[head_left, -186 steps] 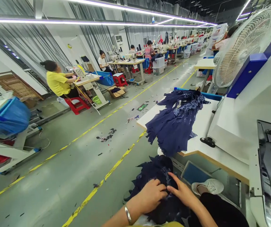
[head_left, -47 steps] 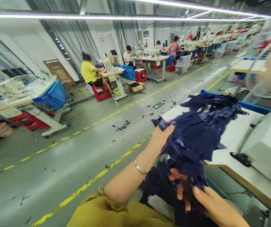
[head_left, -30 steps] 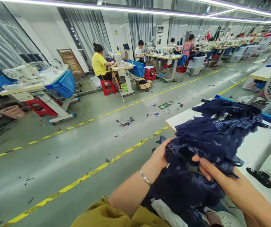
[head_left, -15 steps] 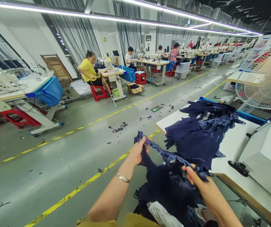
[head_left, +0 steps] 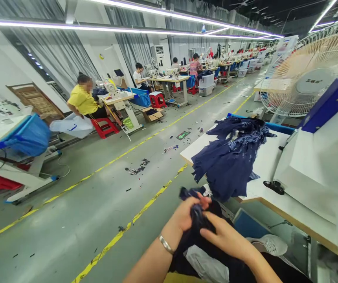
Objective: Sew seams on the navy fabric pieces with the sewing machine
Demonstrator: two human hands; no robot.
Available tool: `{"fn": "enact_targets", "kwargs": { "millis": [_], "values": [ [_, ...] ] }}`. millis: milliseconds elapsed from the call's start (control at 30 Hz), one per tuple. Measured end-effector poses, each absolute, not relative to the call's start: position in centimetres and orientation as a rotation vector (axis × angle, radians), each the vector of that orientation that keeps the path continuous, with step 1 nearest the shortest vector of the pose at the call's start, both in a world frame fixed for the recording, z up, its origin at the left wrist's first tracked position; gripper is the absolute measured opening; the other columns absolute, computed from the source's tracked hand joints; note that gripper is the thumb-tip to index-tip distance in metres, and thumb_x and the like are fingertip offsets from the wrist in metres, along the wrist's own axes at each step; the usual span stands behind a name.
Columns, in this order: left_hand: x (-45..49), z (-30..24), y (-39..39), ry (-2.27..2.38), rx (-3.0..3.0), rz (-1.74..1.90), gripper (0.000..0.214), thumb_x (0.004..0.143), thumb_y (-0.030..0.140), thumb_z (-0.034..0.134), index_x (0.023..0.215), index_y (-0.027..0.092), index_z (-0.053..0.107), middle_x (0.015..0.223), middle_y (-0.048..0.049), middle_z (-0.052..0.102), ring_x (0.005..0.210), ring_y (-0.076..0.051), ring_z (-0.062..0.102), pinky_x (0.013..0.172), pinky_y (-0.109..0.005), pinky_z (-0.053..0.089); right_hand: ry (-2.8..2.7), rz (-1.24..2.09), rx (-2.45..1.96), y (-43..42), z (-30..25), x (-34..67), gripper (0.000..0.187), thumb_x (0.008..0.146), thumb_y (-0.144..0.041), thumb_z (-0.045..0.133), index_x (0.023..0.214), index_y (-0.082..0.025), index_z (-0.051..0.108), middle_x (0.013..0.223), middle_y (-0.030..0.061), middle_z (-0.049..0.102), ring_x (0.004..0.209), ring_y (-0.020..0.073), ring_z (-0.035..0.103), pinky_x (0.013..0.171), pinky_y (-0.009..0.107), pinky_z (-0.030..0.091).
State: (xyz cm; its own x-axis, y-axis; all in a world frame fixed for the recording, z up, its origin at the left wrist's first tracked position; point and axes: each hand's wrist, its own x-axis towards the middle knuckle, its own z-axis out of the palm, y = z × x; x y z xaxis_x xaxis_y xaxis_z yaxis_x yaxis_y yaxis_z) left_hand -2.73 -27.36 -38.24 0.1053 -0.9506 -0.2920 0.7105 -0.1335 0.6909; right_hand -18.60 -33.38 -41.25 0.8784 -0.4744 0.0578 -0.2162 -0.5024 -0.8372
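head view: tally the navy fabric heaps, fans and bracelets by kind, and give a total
navy fabric heaps: 2 (lap heap gripped by left hand, right hand on it; table heap on white table)
fans: 1 (fan)
bracelets: 1 (bracelet on the left wrist)
total: 4

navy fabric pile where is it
Head view, right of centre: the navy fabric pile drapes over the near corner of the white table, left of the sewing machine, beyond the left hand.
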Motion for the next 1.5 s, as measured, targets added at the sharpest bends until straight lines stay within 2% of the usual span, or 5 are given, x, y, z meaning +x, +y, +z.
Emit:
{"fn": "enact_targets", "kwargs": {
  "millis": [100, 233, 667, 1000, 1500],
  "values": [
    [0.6, -35.8, -27.4, -0.304, 0.781, -1.329, 0.006, 0.081, 0.016, 0.057, 0.087, 0.017, 0.058, 0.046, 0.0095, 0.042, 0.042, -0.006, 0.046, 0.054, -0.018, 0.044, 0.798, -0.537, -2.015, -33.7, -47.1, -18.9, 0.053, 0.094, -0.038, 0.024, 0.144, -0.018, 0.024, 0.147, 0.0112, 0.033, 0.136, 0.0177, 0.029, 0.111, 0.037, 0.026],
    [4.5, -30.2, -26.7, -0.337, 0.636, -1.152, 0.008, 0.086, 0.010, 0.047, 0.087, 0.014, 0.054, 0.047, 0.0101, 0.036, 0.036, -0.003, 0.037, 0.039, -0.012, 0.031, 0.824, -0.326, -2.072, -32.4, -54.1, -17.9, 0.086, 0.070, -0.047, 0.065, 0.142, -0.013, 0.032, 0.149, 0.0184, 0.030, 0.139, 0.0325, 0.020, 0.109, 0.051, 0.025],
    [6.8, -13.3, -21.1, -0.671, 0.578, -0.412, 0.033, 0.098, 0.016, 0.022, 0.089, 0.019, 0.054, 0.049, 0.0072, 0.034, 0.039, -0.006, 0.033, 0.041, -0.016, 0.033, 0.825, -0.205, -2.256, -31.4, -56.3, -18.4, 0.052, 0.083, -0.053, 0.051, 0.126, -0.026, 0.056, 0.139, 0.0036, 0.049, 0.135, 0.0289, 0.030, 0.105, 0.047, 0.034],
    [10.5, -18.3, -21.2, -0.506, 0.791, -0.388, 0.013, 0.088, 0.014, 0.045, 0.084, 0.017, 0.056, 0.048, 0.0100, 0.032, 0.035, -0.004, 0.031, 0.039, -0.016, 0.027, 0.719, -0.337, -2.356, -31.0, -57.9, -19.1, 0.041, 0.089, -0.044, 0.044, 0.122, -0.026, 0.059, 0.125, 0.0062, 0.061, 0.113, 0.0263, 0.055, 0.093, 0.043, 0.047],
    [-2.6, -31.4, -27.7, -0.567, 0.751, -1.946, 0.057, 0.078, 0.047, 0.043, 0.114, 0.005, 0.056, 0.086, -0.0159, 0.070, 0.078, -0.025, 0.066, 0.083, -0.038, 0.041, 0.955, -0.777, -1.985, -35.3, -50.8, -22.8, 0.041, 0.092, -0.046, 0.038, 0.114, -0.017, 0.058, 0.116, 0.0123, 0.066, 0.109, 0.0235, 0.061, 0.094, 0.038, 0.049]
  ]
}}
